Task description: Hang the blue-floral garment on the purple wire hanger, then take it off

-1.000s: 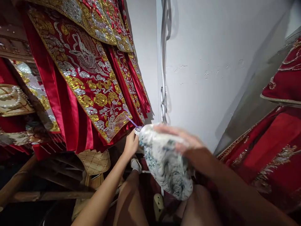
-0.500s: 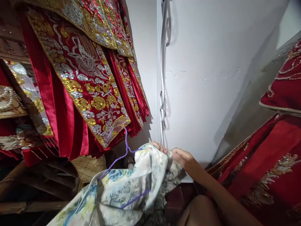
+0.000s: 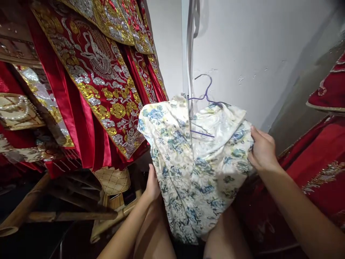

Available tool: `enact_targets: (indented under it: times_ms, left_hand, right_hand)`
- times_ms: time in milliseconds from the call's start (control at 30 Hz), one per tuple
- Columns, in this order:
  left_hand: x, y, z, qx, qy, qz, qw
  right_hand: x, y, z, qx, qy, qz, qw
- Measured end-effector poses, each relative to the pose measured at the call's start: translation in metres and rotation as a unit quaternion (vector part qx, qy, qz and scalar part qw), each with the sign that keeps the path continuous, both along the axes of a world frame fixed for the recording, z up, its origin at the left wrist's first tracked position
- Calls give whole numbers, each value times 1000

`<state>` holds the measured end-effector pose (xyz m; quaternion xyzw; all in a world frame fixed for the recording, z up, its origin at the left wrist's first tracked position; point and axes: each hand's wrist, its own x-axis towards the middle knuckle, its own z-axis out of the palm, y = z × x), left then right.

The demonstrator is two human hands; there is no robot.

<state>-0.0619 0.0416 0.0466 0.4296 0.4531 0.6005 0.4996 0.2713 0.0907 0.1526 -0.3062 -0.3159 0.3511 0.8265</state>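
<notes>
A cream garment with blue and yellow flowers [image 3: 172,140] is spread out in front of me, its neckline upward. Inside its neck sits a purple hanger [image 3: 207,94], whose hook stands above the cloth against the wall. My right hand [image 3: 262,147] pinches the garment's right edge between thumb and fingers. At the garment's left side is my left hand [image 3: 153,182], thumb up, its other fingers partly hidden behind the cloth it grips.
Red garments with gold and silver embroidery [image 3: 118,108] hang on the left, and more red clothing [image 3: 323,151] on the right. White cables [image 3: 189,46] run down the wall [image 3: 242,43]. Lower left are a bamboo frame [image 3: 72,216] and a quilted cream bag [image 3: 113,180].
The bunched garment has been raised and opened out, the hanger now upright in its neck. My hands have moved apart to its two sides, and the view has shifted slightly.
</notes>
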Motion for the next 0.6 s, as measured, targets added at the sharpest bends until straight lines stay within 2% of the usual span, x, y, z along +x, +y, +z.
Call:
enact_targets:
  times_ms: [67,167,300,400,500,600]
  left_hand:
    - [5,-4,-9,-16,-14,8,1000]
    - [13,-12,-24,-25,13,-4,1000]
    - [20,-23,-39,-44,31,5,999]
    - [20,-22,-37,-34,17,5,999]
    - [20,-14,-26,-26,5,-8,1000]
    - [25,-9,-16,-27,16,-17,999]
  right_hand:
    - [-13,6,0,-3,-30,46,998]
    - [-33,3,-10,-19,-55,86,995]
    - [-37,-6,-26,-23,-36,65,997]
    - [-15,-3,-26,-17,-4,5,1000]
    - [7,7,-17,-29,13,-39,999]
    - [8,16,-13,-45,15,-12,999]
